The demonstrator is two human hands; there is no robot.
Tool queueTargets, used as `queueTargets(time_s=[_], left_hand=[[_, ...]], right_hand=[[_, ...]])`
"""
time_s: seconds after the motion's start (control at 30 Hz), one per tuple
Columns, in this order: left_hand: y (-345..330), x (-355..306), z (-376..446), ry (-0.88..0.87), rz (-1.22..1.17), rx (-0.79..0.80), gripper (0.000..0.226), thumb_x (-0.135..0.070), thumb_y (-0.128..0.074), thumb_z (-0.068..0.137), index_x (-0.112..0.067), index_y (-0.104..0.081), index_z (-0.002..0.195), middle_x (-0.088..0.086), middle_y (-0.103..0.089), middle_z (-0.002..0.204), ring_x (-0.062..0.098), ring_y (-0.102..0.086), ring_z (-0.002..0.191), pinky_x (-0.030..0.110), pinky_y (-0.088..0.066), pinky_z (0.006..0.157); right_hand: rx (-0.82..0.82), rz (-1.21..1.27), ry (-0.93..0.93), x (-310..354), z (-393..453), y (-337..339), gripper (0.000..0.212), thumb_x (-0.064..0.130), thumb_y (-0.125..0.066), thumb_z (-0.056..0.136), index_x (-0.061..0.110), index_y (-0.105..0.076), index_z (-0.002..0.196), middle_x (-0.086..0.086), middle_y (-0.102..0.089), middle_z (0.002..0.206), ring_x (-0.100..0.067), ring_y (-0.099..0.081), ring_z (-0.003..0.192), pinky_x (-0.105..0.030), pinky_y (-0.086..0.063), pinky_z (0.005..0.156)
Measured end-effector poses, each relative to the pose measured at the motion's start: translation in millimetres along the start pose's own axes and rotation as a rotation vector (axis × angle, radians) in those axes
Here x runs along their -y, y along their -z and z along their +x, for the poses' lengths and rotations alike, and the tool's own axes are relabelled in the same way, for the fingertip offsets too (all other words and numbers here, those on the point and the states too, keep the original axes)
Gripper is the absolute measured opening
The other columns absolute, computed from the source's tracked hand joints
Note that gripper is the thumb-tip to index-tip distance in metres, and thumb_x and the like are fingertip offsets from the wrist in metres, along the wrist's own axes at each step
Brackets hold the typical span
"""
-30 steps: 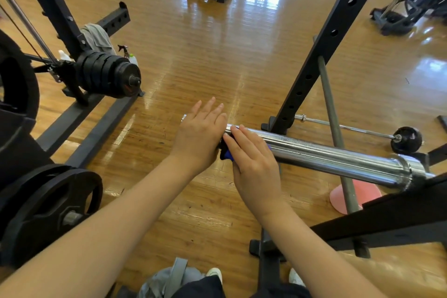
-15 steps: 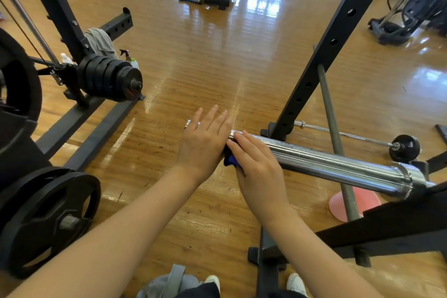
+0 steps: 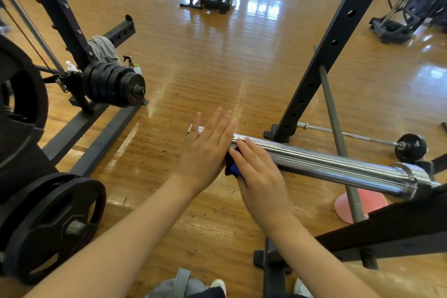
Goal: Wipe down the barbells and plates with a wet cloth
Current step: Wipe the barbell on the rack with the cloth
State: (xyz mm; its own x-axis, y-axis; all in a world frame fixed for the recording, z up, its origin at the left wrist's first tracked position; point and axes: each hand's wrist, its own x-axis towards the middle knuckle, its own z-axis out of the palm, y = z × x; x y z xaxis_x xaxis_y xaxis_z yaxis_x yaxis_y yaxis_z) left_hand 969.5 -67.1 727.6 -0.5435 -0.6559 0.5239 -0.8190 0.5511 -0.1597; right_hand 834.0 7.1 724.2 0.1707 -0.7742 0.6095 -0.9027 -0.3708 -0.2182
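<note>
A chrome barbell sleeve (image 3: 338, 164) sticks out of the rack on the right, pointing left. My left hand (image 3: 205, 152) lies flat on its free end, fingers straight. Just to the right, my right hand (image 3: 260, 174) lies over the sleeve and holds a blue cloth (image 3: 231, 167) against the metal; its thumb is hidden. Black plates are stacked on a peg (image 3: 116, 86) at the left. A large black plate (image 3: 52, 222) hangs at the lower left. A thin barbell with a small plate (image 3: 410, 147) lies on the floor behind the rack.
A black rack upright (image 3: 331, 53) rises just behind the sleeve. A grey towel (image 3: 102, 49) and spray bottles (image 3: 135, 66) sit by the left rack. A pink cone (image 3: 360, 203) lies under the sleeve. Other gym machines stand far back on the wooden floor.
Both hands stay on the end of the sleeve almost where they were. My right hand with the cloth has shifted only slightly, and the view has tilted a little.
</note>
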Motion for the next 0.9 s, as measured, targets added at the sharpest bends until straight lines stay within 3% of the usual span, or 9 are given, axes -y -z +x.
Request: queueTargets(time_s=[0.1,0.2,0.3,0.43,0.5,0.57,0.63,0.73,0.9], left_hand=[[-7,-4,-1,0.055,0.046,-0.057,0.046,-0.010,-0.044,0.090,-0.004,-0.037,0.136,0.016,-0.048,0.140,0.032,-0.041,0.132,0.054,-0.019,0.110],[-10,-1,1,0.011,0.046,-0.079,0.040,-0.005,-0.041,0.092,-0.003,-0.042,0.131,0.017,-0.053,0.135,0.033,-0.047,0.128,0.052,-0.021,0.110],[-8,3,2,-0.041,0.023,-0.048,0.039,-0.002,-0.045,0.089,-0.001,-0.049,0.128,0.018,-0.057,0.129,0.033,-0.052,0.124,0.049,-0.028,0.109],[12,6,16,-0.045,-0.014,0.175,0.070,-0.002,-0.079,0.063,0.001,-0.054,0.128,0.017,-0.055,0.132,0.032,-0.050,0.126,0.048,-0.030,0.108],[16,7,22,-0.068,0.018,0.291,0.076,-0.009,-0.073,0.075,-0.003,-0.037,0.142,0.012,-0.038,0.148,0.028,-0.032,0.139,0.044,-0.014,0.115],[21,8,20,-0.044,0.047,0.311,0.075,-0.013,-0.072,0.076,-0.002,-0.038,0.141,0.014,-0.040,0.147,0.029,-0.033,0.138,0.047,-0.014,0.114],[18,7,12,0.005,0.050,0.213,0.078,-0.012,-0.079,0.067,0.000,-0.044,0.136,0.016,-0.048,0.139,0.032,-0.042,0.132,0.051,-0.025,0.110],[14,5,2,0.025,0.044,0.147,0.086,-0.008,-0.081,0.064,-0.001,-0.036,0.137,0.017,-0.047,0.140,0.032,-0.042,0.132,0.050,-0.024,0.110],[9,1,10,0.051,-0.003,0.128,0.059,-0.003,-0.084,0.060,0.001,-0.062,0.115,0.018,-0.064,0.119,0.035,-0.058,0.116,0.052,-0.035,0.102]], right_hand=[[-0.009,-0.020,0.078,-9,-1,-7,0.039,0.002,-0.055,0.085,0.006,-0.059,0.124,-0.012,-0.056,0.133,-0.025,-0.046,0.128,-0.042,-0.036,0.108],[-0.034,-0.013,0.162,-30,-9,-2,0.041,0.002,-0.054,0.088,0.010,-0.054,0.128,-0.011,-0.055,0.132,-0.023,-0.045,0.129,-0.040,-0.038,0.106],[-0.064,-0.011,0.132,-38,-15,8,0.042,0.002,-0.053,0.087,0.012,-0.050,0.128,-0.010,-0.055,0.131,-0.022,-0.045,0.127,-0.040,-0.039,0.105],[-0.109,0.001,0.037,-24,-7,9,0.035,0.003,-0.052,0.084,0.004,-0.064,0.117,-0.014,-0.062,0.123,-0.025,-0.051,0.120,-0.043,-0.045,0.100],[-0.076,0.012,0.052,-10,0,1,0.035,0.004,-0.049,0.085,0.003,-0.065,0.117,-0.014,-0.062,0.124,-0.026,-0.053,0.120,-0.042,-0.043,0.102],[-0.035,0.012,0.074,-1,4,-7,0.037,0.005,-0.048,0.085,0.003,-0.064,0.118,-0.014,-0.059,0.128,-0.027,-0.051,0.123,-0.041,-0.040,0.105],[-0.020,0.007,0.092,-6,3,-9,0.037,0.004,-0.049,0.086,0.004,-0.062,0.120,-0.012,-0.058,0.130,-0.025,-0.048,0.125,-0.040,-0.039,0.106],[-0.045,-0.009,0.093,-24,-7,0,0.037,0.005,-0.051,0.088,0.007,-0.059,0.124,-0.011,-0.057,0.130,-0.022,-0.047,0.126,-0.039,-0.040,0.104],[-0.091,0.010,0.014,-23,-9,10,0.037,0.001,-0.055,0.084,0.005,-0.061,0.120,-0.012,-0.060,0.126,-0.024,-0.051,0.122,-0.044,-0.047,0.098]])
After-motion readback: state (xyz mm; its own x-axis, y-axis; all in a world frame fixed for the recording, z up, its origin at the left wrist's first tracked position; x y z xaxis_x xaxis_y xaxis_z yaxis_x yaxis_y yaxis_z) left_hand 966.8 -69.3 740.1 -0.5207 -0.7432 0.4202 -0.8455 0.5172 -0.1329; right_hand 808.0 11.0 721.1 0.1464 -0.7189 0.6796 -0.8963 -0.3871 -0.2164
